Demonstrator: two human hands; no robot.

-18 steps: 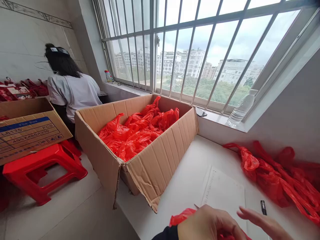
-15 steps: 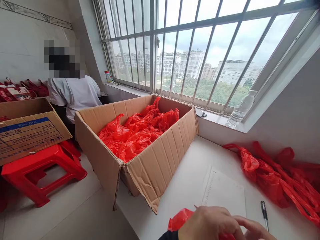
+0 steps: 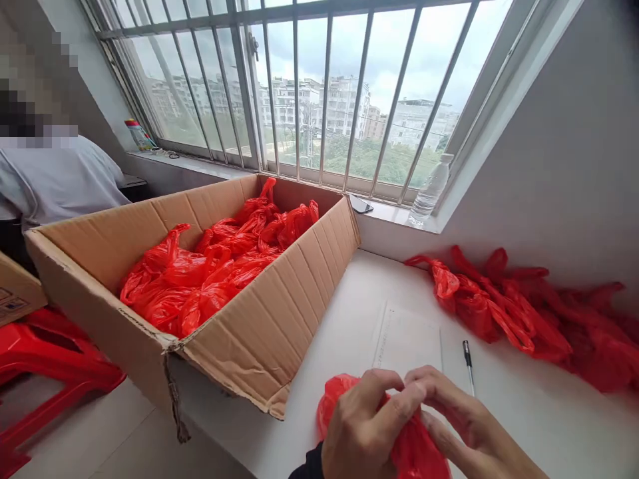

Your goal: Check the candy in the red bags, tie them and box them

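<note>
At the near edge of the white table, a red plastic bag (image 3: 422,447) is between my two hands. My left hand (image 3: 367,419), with a dark sleeve at the wrist, is closed on the bag, its thumb and forefinger pinching the plastic. Fingers bent, my right hand (image 3: 456,419) grips the same bag from the right, and the fingertips of both hands meet. What the bag contains is hidden. Just beyond the hands lies a spiral notebook (image 3: 414,339), with a black-capped pen (image 3: 468,366) to its right.
A large open cardboard box (image 3: 269,326) of red bags (image 3: 210,266) stands left on the table (image 3: 339,372). More red bags (image 3: 519,313) lie along the wall. A plastic bottle (image 3: 430,193) and phone (image 3: 360,204) rest on the sill. A person (image 3: 60,179) sits left, near a red stool (image 3: 44,372).
The view has turned right and down, so the box sits further left. Both hands show more fully now, with more of the red bag visible between them.
</note>
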